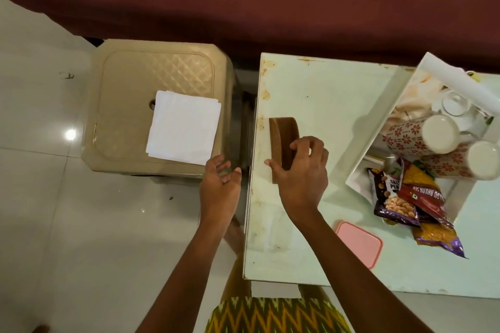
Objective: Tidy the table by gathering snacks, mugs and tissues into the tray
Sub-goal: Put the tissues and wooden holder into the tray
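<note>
A stack of white tissues (184,127) lies on a beige plastic stool (130,84) left of the table. My left hand (220,184) hovers open between stool and table, just below the tissues. My right hand (300,167) grips a brown wooden napkin holder (282,134) standing near the pale table's (324,94) left edge. At the right, a white tray (378,127) holds two red-flowered mugs (411,135), a glass and several snack packets (405,197) that hang over its near rim.
A pink lidded box (359,242) sits on the table near its front edge, below the tray. A dark red wall or sofa runs along the back. The white tiled floor (67,224) surrounds the stool. My patterned clothing shows at the bottom.
</note>
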